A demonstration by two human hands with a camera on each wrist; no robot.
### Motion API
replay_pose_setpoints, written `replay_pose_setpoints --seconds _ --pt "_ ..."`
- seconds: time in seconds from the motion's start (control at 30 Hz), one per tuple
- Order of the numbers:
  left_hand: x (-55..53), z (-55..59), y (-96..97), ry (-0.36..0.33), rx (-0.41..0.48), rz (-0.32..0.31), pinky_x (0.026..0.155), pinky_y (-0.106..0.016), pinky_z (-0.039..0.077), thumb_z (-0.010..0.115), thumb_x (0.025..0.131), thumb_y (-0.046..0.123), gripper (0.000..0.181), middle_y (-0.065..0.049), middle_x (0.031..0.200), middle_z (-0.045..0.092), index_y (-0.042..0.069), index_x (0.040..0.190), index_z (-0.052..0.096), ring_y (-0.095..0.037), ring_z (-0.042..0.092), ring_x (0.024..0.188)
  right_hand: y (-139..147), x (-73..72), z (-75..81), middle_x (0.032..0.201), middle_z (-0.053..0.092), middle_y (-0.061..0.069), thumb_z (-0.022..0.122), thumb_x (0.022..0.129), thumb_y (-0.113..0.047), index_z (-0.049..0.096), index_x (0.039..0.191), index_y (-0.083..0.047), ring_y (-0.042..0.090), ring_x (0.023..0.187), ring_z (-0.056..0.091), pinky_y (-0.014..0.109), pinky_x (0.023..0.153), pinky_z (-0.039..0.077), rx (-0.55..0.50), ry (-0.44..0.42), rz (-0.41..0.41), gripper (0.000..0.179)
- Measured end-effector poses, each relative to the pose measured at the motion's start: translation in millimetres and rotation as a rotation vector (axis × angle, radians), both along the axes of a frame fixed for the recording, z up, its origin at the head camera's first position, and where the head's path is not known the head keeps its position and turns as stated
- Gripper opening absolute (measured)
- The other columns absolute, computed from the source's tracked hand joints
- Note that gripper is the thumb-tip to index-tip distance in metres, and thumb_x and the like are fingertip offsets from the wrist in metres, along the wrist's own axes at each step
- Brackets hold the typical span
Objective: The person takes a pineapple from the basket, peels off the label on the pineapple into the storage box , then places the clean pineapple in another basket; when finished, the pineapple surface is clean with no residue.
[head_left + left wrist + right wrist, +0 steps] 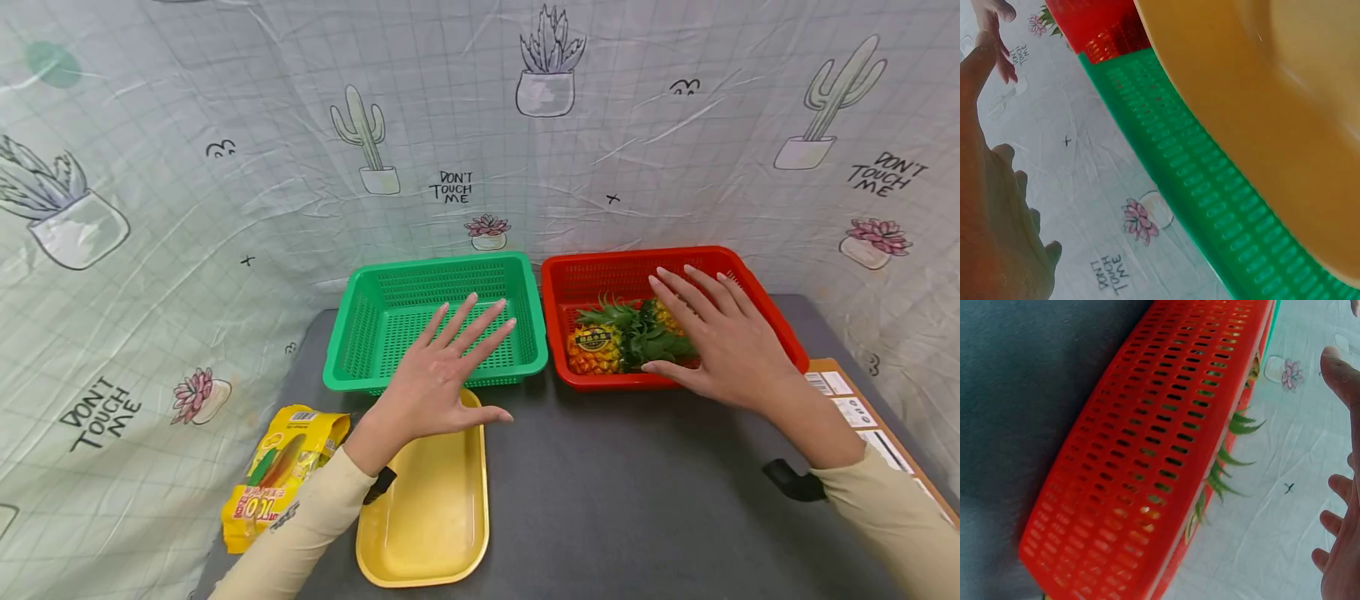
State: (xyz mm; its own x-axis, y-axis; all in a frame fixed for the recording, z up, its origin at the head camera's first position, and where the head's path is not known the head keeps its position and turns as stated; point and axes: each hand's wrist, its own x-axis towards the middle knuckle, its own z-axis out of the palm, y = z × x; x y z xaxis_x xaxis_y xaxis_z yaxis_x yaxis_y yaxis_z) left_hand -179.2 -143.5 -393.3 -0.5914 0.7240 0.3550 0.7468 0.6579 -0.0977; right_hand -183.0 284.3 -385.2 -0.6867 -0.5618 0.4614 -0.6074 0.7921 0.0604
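Observation:
My left hand (435, 379) is spread with straight fingers in the air, over the near side of a green basket (341, 358) and the far end of a yellow tray (423, 533). It holds nothing. Fingers extended, my right hand (731, 350) hovers above the right part of a red basket (600, 383) and holds nothing either. Inside that basket lie pineapples; one pineapple (592, 354) bears a black and gold label, and another (667, 317) is partly hidden by my right hand. In the right wrist view, green pineapple leaves (1219, 475) stick up past the rim.
A yellow bag (281, 467) with printed fruit lies left of the tray, partly behind my left sleeve. At the right edge is a cardboard piece (870, 417) with white labels, partly under my right arm. A patterned cloth (600, 158) hangs behind the baskets on the grey table (600, 500).

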Motion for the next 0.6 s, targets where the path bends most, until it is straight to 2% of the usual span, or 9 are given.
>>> replay_pose_setpoints --seconds 0.17,0.3,0.47,0.6 --pt "-1.0 -2.4 7.4 -0.007 0.004 0.003 0.125 -0.056 0.005 0.046 0.086 0.092 0.114 0.001 0.177 0.009 0.024 0.172 0.015 -0.029 -0.001 0.161 12.5 6.6 -8.3 0.172 0.025 0.011 0.037 0.094 -0.087 0.026 0.169 -0.013 0.043 0.153 0.024 0.054 0.125 0.007 -0.026 0.004 -0.004 0.106" --pt "-3.1 -2.8 13.1 -0.008 0.019 0.001 0.125 -0.056 0.007 0.049 0.086 0.091 0.115 0.001 0.176 0.011 0.025 0.172 0.013 -0.028 -0.002 0.161 24.1 12.6 -18.5 0.171 0.027 0.012 0.040 0.093 -0.087 0.028 0.168 -0.012 0.043 0.153 0.023 0.054 0.125 0.008 -0.041 -0.024 -0.019 0.107" --pt "-5.8 -3.2 27.4 -0.020 0.048 -0.033 0.125 -0.053 0.006 0.053 0.086 0.089 0.113 0.001 0.176 0.012 0.027 0.172 0.014 -0.026 -0.002 0.161 36.8 20.9 -31.3 0.169 0.030 0.014 0.041 0.093 -0.087 0.033 0.167 -0.011 0.045 0.151 0.025 0.055 0.125 0.011 -0.075 -0.022 -0.045 0.107" --pt "-7.9 -2.8 44.0 -0.039 0.073 -0.063 0.125 -0.054 0.009 0.053 0.088 0.087 0.110 0.002 0.176 0.011 0.028 0.172 0.012 -0.025 -0.003 0.161 42.7 27.2 -39.2 0.167 0.032 0.016 0.039 0.094 -0.086 0.036 0.166 -0.010 0.048 0.148 0.029 0.054 0.125 0.012 -0.089 -0.007 -0.066 0.104"
